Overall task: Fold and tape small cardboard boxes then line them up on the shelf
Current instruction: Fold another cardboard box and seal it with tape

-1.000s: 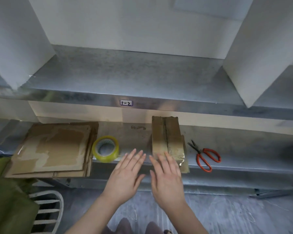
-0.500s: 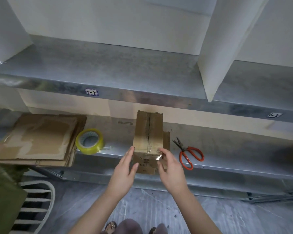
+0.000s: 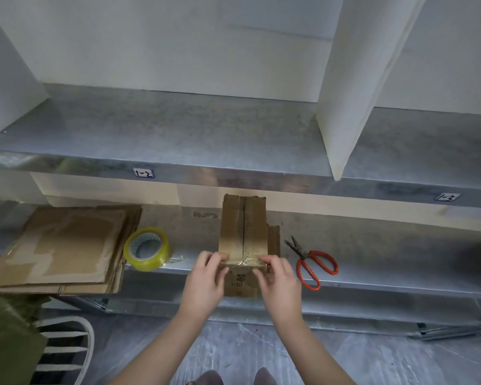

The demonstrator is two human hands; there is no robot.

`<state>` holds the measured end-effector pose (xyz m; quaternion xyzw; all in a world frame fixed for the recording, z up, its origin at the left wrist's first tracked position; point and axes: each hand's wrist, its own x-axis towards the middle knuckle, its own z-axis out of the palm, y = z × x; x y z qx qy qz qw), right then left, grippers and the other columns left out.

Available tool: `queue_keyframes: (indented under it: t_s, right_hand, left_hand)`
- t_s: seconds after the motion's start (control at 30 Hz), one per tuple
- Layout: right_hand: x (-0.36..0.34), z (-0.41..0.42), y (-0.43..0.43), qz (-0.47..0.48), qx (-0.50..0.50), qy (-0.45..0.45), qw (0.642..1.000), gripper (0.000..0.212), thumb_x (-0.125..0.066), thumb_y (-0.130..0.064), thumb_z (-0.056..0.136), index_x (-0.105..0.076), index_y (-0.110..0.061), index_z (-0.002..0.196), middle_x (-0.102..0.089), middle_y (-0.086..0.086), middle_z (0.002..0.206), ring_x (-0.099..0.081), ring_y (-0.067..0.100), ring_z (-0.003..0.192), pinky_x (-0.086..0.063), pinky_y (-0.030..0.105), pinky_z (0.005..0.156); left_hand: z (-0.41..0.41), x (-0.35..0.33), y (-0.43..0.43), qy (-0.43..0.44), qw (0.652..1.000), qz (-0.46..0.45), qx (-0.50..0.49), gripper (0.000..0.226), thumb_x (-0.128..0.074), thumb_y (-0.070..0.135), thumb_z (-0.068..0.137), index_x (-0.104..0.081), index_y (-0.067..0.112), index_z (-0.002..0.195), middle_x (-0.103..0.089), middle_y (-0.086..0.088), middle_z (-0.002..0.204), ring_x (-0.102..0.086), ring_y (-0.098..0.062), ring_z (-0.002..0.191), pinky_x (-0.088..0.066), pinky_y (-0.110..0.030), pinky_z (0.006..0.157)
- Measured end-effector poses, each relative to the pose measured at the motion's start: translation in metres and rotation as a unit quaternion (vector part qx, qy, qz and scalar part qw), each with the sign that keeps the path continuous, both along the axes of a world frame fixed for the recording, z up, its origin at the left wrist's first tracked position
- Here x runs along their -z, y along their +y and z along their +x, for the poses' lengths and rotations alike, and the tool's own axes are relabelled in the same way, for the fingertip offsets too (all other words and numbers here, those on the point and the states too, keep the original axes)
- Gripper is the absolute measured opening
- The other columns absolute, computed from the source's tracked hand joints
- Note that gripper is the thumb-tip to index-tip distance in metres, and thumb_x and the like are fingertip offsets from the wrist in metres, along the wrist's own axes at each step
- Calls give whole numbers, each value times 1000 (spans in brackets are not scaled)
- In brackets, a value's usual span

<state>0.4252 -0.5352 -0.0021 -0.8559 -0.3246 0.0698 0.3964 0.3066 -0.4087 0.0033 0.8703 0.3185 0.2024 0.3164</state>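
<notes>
1. Two hands meet at the near end of a small cardboard box [image 3: 243, 226] on the lower shelf [image 3: 372, 245]; the left hand [image 3: 203, 282], at 7 o'clock of the box, and the right hand [image 3: 278, 284], at 5 o'clock, each pinch its glossy taped top edge, fingers curled over it
2. Both hands cover the box's near corners, and its front face hangs past the shelf lip, so I cannot tell whether it rests there or is lifted; a cardboard piece [image 3: 274, 240] at its 3 o'clock side is mostly hidden behind it
3. Dark print [image 3: 239, 282] on the front face is too blurred to read; a label [image 3: 142, 173] on the upper shelf [image 3: 178, 129] rim reads "1-2", a second label [image 3: 447, 197] at far right is illegible, and so is a dark mark [image 3: 206, 215] at 10 o'clock of the box
4. At 9 o'clock a yellow tape roll [image 3: 146, 248] stands tilted on its edge just beside a stack of flat cardboard [image 3: 64, 248]; red-handled scissors [image 3: 314, 266] lie at 3 o'clock
5. At 1 o'clock a white divider [image 3: 353, 93] stands on the upper shelf; a white chair [image 3: 67, 348] and green cloth [image 3: 9, 329] at 8 o'clock are cut off by the frame
</notes>
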Motion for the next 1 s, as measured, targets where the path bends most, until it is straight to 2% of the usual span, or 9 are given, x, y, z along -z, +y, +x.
queue_keyframes:
  t_s: [0.1,0.23,0.3,0.4,0.47,0.63,0.77,0.9,1.0]
  right_hand:
    - [5,2,-6,11,-18,29,999,33,-73,-19,85,-62,-34,113,-55,-25,108,-65,2,89,-57,29,78]
    - [-4,31,-21,-32,-116,98,988,75,-60,10,79,-53,-59,108,-54,-28,115,-57,-11,102,-48,9,84]
    - [-10,47,-21,-55,-145,84,984,67,-67,4,80,-56,-59,101,-61,-20,111,-58,-11,97,-46,6,82]
    - [-14,60,-14,-80,-168,69,980,45,-79,-13,78,-63,-48,101,-64,-15,106,-61,-3,93,-52,21,87]
    - [-12,62,-12,-74,-169,70,980,43,-82,-16,76,-63,-47,99,-63,-18,107,-61,-3,95,-52,24,89]
    - [-3,53,-20,4,-119,114,986,38,-85,-25,73,-65,-50,93,-65,-24,107,-62,-5,97,-51,15,87]
    - [4,35,-13,39,-59,103,992,33,-80,-23,80,-63,-50,90,-65,-25,105,-64,-6,92,-54,18,84]
    - [5,31,-11,37,-48,75,995,25,-78,-29,80,-62,-42,94,-63,-22,105,-61,-7,94,-53,21,84]
    - [1,32,-13,20,-40,81,996,31,-76,-50,73,-57,-42,95,-58,-22,107,-56,-6,98,-47,14,82]
  left_hand:
    - [-2,3,-4,15,1000,-23,3,35,-62,13,89,-55,23,122,-46,8,118,-59,-8,98,-51,-28,85]
    - [-14,-12,29,77,975,-166,127,63,-53,-4,83,-49,40,128,-40,21,125,-49,7,113,-44,-13,95]
    - [-14,-23,51,126,961,-155,191,63,-54,-8,85,-54,39,127,-44,20,123,-51,6,110,-44,-11,95]
    - [-3,-29,63,137,962,-103,212,49,-72,5,83,-61,31,123,-49,16,110,-56,0,97,-48,-14,90]
    - [1,-25,58,115,971,-70,198,43,-77,15,80,-63,32,117,-50,17,104,-55,1,92,-48,-16,87]
    - [2,-5,42,38,987,-92,123,40,-80,21,78,-65,43,108,-46,22,109,-52,2,105,-42,-13,95]
    - [4,-2,35,17,985,-158,70,39,-83,26,73,-67,42,105,-46,16,127,-54,1,110,-34,-5,98]
    - [8,1,20,6,997,-66,43,30,-77,24,81,-69,24,110,-48,16,128,-50,0,117,-24,4,95]
    - [8,1,9,-19,994,-97,50,39,-76,21,82,-62,26,118,-47,17,132,-49,0,120,-39,-12,102]
